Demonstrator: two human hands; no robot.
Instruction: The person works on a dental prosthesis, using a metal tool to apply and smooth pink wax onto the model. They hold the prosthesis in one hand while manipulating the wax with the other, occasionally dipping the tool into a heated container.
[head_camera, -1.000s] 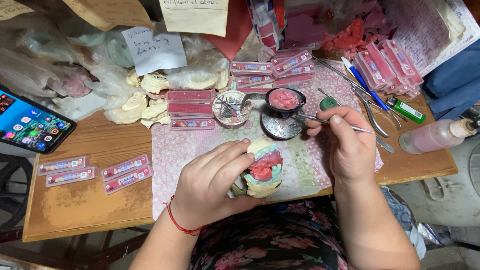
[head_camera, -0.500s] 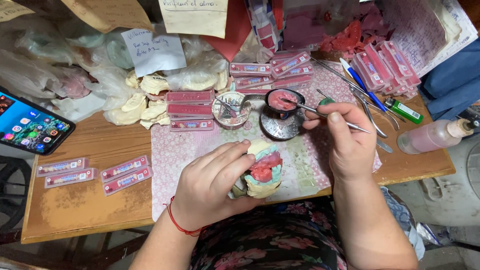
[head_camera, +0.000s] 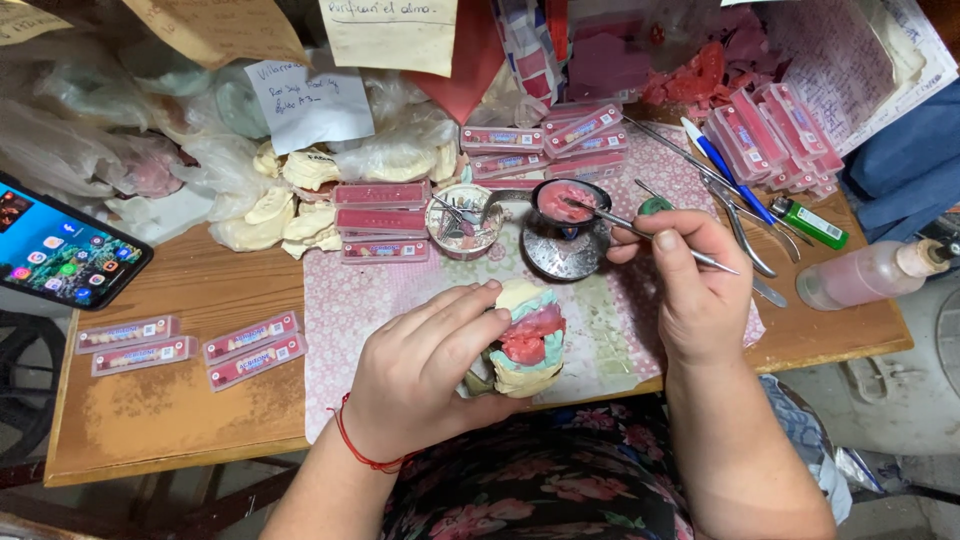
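Left hand: the left hand (head_camera: 425, 375) sits at about 6 o'clock on the table, fingers curled closed around a plaster dental model (head_camera: 527, 338), thumb underneath, fingertips along its top edge.
Dental model: cream and pale green plaster with a red wax band across its middle; it rests low over the flowered mat (head_camera: 350, 310), near the front edge of the wooden table (head_camera: 180, 400).
Right hand: the right hand (head_camera: 695, 290), at about 3 o'clock from the model, pinches a thin metal tool (head_camera: 650, 237) between thumb and fingers, closed tight on its shaft.
Tool tip: it points toward 10 o'clock and reaches into a small dark bowl (head_camera: 567, 222) holding pink wax; whether the tip touches the wax is hard to tell.
Bowl surroundings: a round tin (head_camera: 463, 220) of small bits lies just beside the bowl at its 9 o'clock.
Further off: red flat boxes (head_camera: 382, 220) lie at 10 o'clock from the model; a phone (head_camera: 65, 255) lies at the far left edge; a plastic bottle (head_camera: 865, 273) of pink liquid lies at the right.
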